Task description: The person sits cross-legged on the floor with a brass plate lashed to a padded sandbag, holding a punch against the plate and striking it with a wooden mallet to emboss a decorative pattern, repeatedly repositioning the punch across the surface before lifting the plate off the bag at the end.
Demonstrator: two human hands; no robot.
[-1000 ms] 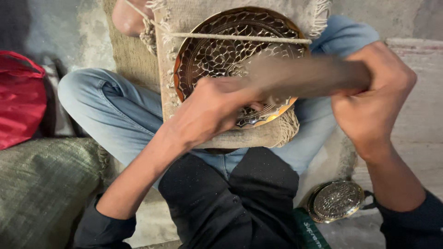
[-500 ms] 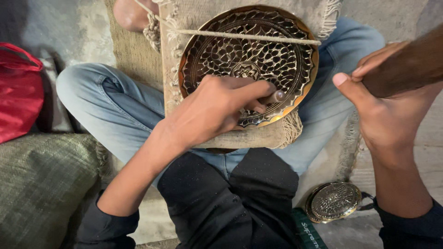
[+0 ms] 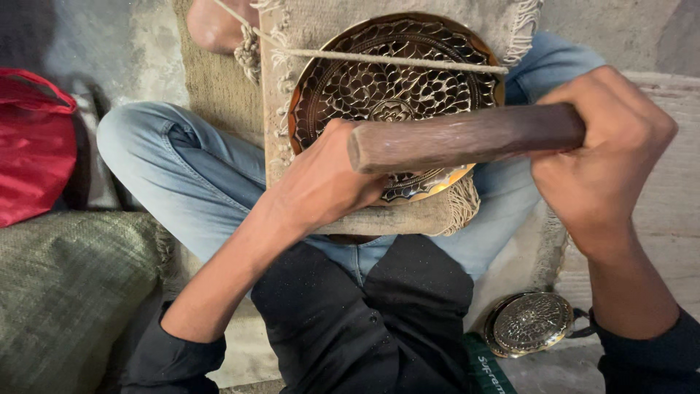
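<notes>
Hands: right [image 3: 605,157] gripping wooden mallet [image 3: 467,136], left [image 3: 324,186] on brass plate [image 3: 394,91]

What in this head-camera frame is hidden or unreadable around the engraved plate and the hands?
- Head view: whatever the left hand pinches against the round pierced brass plate is covered by its fingers and the brown wooden mallet.
- The mallet's grip end sits inside the right hand.
- The red bag is cut off by the left edge.

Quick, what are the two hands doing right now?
Left hand: closed, pressing on the round pierced brass plate.
Right hand: closed around the thick brown wooden stick.
</notes>
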